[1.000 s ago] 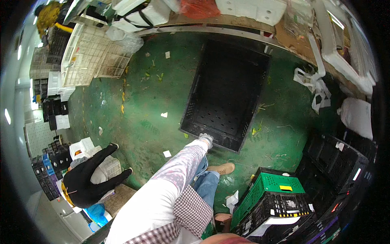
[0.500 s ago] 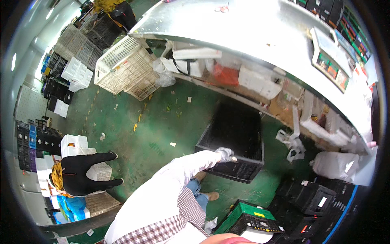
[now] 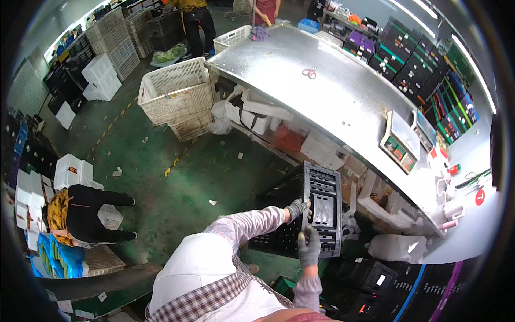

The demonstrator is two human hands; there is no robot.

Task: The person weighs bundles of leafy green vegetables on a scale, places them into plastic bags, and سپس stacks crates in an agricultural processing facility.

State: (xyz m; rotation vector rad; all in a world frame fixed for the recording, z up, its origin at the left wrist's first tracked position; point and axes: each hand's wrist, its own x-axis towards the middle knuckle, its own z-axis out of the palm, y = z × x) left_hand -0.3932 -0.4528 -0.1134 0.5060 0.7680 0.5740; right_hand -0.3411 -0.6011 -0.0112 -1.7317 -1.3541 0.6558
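Observation:
A black plastic crate (image 3: pixel 325 188) is tipped up in front of me, its ribbed panel facing up. My left hand (image 3: pixel 297 210), in a grey knitted glove, has its fingers closed over the panel's left edge. Close below it, my right hand (image 3: pixel 309 247), also gloved, is held up against the lower part of the crate. Its fingers look extended and slightly apart. Whether the right palm carries any of the crate's weight is hidden.
A metal table (image 3: pixel 279 59) with red-handled scissors (image 3: pixel 309 72) and a scale (image 3: pixel 399 140) stands beyond the crate. White slatted crates (image 3: pixel 174 96) stand at its left end. Black crates (image 3: pixel 370 279) are at lower right. A co-worker (image 3: pixel 88 216) bends over at left.
The crate has gone from standing open-topped on the floor to being tipped, its panel raised. My right hand has come into view beside it. The view has shifted, showing more of the table.

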